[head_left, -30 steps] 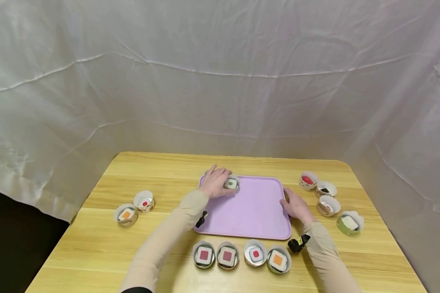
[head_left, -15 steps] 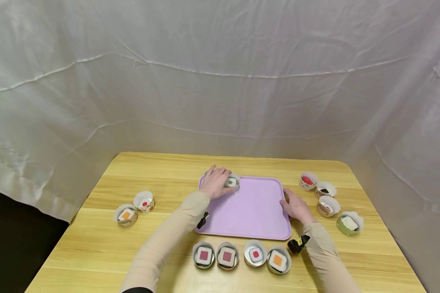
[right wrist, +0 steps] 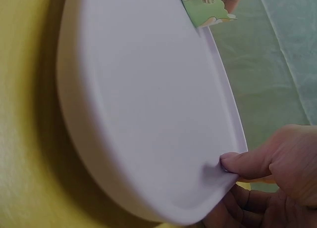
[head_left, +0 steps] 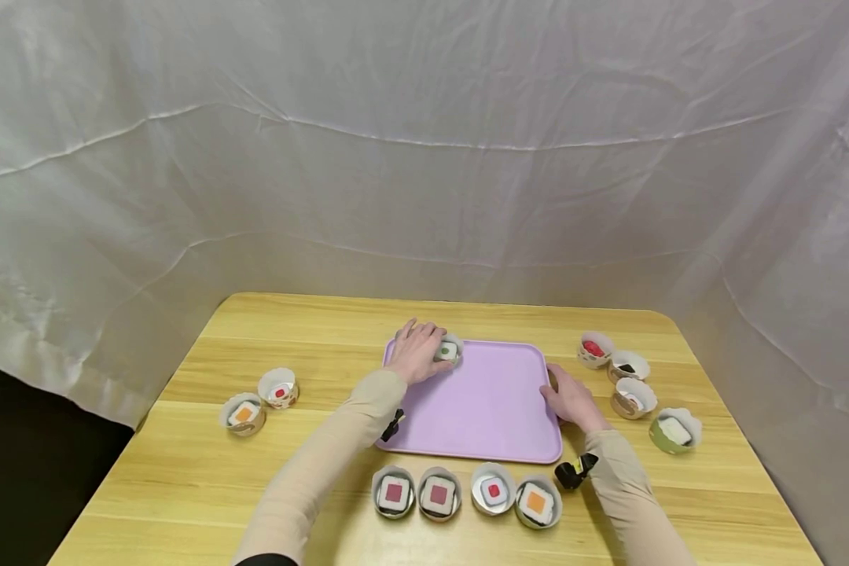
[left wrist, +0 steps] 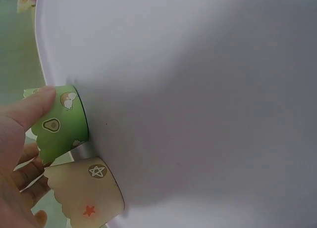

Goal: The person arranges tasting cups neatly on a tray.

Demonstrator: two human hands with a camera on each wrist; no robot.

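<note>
At the back left of the lilac tray (head_left: pixel 481 409), my left hand (head_left: pixel 417 354) grips a green paper baking cup (left wrist: pixel 62 123) with avocado prints, its thumb on the near side and fingers behind. Inside this cup (head_left: pixel 454 350) sits a white square piece with a green centre, like a toy sushi roll. Right beside the green cup, a beige baking cup (left wrist: pixel 86 193) with star prints stands on the tray; the left hand covers it in the head view. My right hand (head_left: pixel 571 395) holds the tray's right rim, thumb (right wrist: pixel 233 162) on top and fingers beneath.
In front of the tray stand several filled cups (head_left: pixel 439 495) in a row. Two more cups (head_left: pixel 278 389) are at the left, several (head_left: pixel 633 398) at the right. A pale curtain (head_left: pixel 424 196) surrounds the wooden table (head_left: pixel 311 322).
The green cup and the piece in it have shifted very slightly toward the back, with my left forearm following. My right hand keeps its hold on the tray.
</note>
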